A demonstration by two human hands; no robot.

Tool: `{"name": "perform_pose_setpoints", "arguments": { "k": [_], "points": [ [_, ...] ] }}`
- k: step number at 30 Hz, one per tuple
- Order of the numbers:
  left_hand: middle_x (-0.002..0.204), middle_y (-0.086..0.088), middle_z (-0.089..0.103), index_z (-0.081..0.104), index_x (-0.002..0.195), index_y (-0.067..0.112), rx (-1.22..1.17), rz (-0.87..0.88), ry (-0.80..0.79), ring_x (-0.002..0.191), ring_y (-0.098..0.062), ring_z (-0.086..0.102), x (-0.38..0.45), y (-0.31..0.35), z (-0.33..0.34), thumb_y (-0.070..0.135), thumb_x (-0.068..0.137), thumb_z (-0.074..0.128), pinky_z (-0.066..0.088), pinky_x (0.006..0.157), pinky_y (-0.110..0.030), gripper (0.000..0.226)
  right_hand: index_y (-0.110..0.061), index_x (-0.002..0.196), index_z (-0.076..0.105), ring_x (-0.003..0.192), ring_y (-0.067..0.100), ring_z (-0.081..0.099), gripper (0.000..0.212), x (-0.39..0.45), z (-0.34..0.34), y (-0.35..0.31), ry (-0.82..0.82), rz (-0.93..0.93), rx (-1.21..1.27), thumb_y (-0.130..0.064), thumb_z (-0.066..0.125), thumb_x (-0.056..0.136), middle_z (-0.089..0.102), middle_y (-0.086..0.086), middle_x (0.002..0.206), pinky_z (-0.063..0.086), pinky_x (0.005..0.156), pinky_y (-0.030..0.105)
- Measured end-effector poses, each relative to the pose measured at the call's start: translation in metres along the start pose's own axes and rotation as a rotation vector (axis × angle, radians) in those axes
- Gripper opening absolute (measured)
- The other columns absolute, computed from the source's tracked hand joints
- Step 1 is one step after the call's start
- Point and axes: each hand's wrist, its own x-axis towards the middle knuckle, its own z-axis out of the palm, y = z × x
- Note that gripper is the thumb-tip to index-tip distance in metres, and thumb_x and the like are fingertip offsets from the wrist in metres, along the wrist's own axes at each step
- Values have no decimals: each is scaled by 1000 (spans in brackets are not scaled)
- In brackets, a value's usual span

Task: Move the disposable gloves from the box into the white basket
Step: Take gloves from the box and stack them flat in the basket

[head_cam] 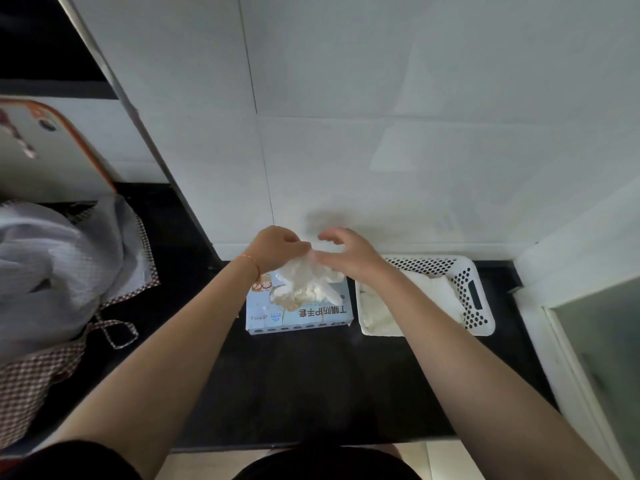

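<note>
A light blue glove box lies flat on the black counter against the white wall. A bunch of whitish disposable gloves hangs above its opening. My left hand pinches the top of that bunch, fingers curled. My right hand hovers just right of it with fingers spread and loosely bent, its thumb touching the gloves. The white perforated basket stands right of the box, with more pale gloves lying inside; my right forearm crosses its left part.
The black counter stretches toward me. A checked fabric bag with grey cloth in it stands at the left. A white wall rises behind, and a white frame with glass closes the right side.
</note>
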Motion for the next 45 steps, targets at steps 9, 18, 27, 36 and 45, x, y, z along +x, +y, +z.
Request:
{"name": "perform_pose_setpoints", "arguments": {
  "k": [9,18,27,36,45],
  "points": [
    [78,-4,66,70,98,10,-564,-108,-120,70,-17,62,-12,17,-17,65,85,58,55,78,-34,58,-15,71,47,57,10,39,32,-13,-6,-20,128,0,80,-32,70,86,43,0,65,30,55,24],
    [89,-9,64,64,98,-5,-577,167,-19,86,-21,59,-24,19,-11,35,72,74,46,87,-36,49,-3,97,66,87,27,66,27,-29,-18,-23,58,110,226,-23,60,80,66,12,91,51,93,51],
    [76,-5,58,66,87,-1,-308,199,41,67,-16,50,-28,18,-5,25,84,76,42,65,-29,28,-19,87,71,86,20,68,6,-31,-24,-27,253,-3,365,-24,73,84,73,2,90,53,85,36],
    [56,9,53,67,77,10,-249,185,-18,44,-1,44,-32,17,0,23,84,75,38,45,-13,17,-17,107,65,87,13,63,46,-40,-33,-34,-9,102,73,-45,81,75,65,-2,95,43,68,25],
    [71,-3,53,66,77,4,-127,106,-237,66,-15,47,-26,19,19,22,88,66,42,64,-25,21,-10,95,70,62,4,49,12,-45,-47,-25,323,11,130,-19,72,87,54,-9,69,38,57,19]
  ]
}}
